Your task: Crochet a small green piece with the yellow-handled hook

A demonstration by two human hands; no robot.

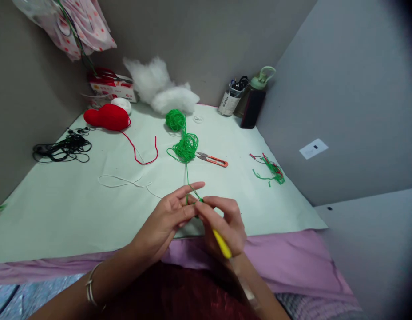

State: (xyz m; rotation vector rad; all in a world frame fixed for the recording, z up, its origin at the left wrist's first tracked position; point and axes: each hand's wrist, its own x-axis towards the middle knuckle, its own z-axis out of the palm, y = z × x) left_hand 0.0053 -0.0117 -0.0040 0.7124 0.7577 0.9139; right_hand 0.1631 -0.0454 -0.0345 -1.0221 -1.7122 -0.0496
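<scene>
At the table's front edge my left hand point(174, 213) pinches a small piece of green crochet work point(196, 216), mostly hidden by the fingers. Its index finger is stretched out with green yarn running over it. My right hand point(226, 222) grips a crochet hook with a yellow handle point(222, 243), its tip hidden at the green work. From my fingers the yarn leads up to a loose green tangle point(185, 147), which joins a green yarn ball point(175, 120). White yarn point(122, 181) trails across the table towards my left hand.
Orange thread snips point(212, 159) lie beside the tangle. Red yarn point(108, 117), black cord point(64, 147) and white stuffing point(162, 89) are at the left and back. A phone point(253, 109) leans on a green bottle point(259, 81); yarn scraps point(274, 171) lie at right.
</scene>
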